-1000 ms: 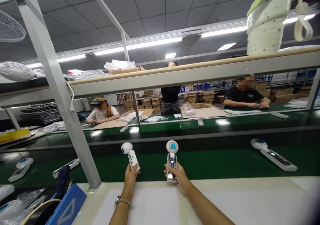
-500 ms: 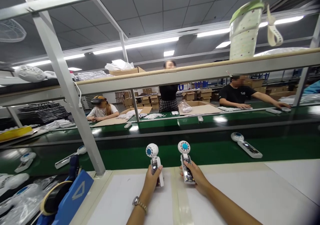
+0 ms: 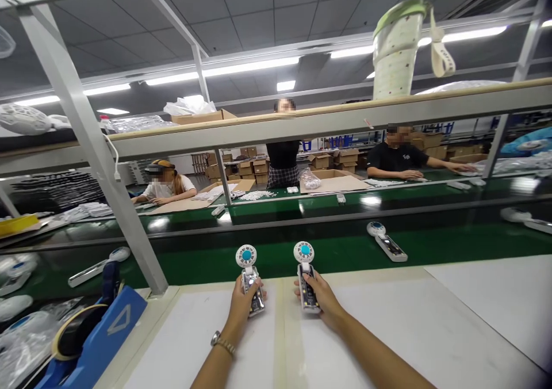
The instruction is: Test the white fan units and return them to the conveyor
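My left hand (image 3: 242, 302) is closed around the handle of a small white handheld fan (image 3: 246, 255), its round head with a blue centre pointing up. A matching handheld fan (image 3: 304, 252) is gripped in my right hand (image 3: 322, 300), thumb on the handle front. Both handles show dark inner parts with circuitry. I hold the two fans side by side above the white work surface (image 3: 366, 343), heads near the edge of the green conveyor belt (image 3: 276, 259). Another fan (image 3: 387, 241) lies on the belt to the right.
A blue tape dispenser (image 3: 103, 331) stands at the left by a metal post (image 3: 112, 182). More fans (image 3: 99, 267) lie on the belt at left. Overhead runs a shelf (image 3: 267, 127) bearing a green-lidded cup (image 3: 397, 49). Several people work across the line.
The view has shifted, so both hands appear further left. The left fan has turned so its face and circuitry now point towards me. The fan on the belt also appears further left.
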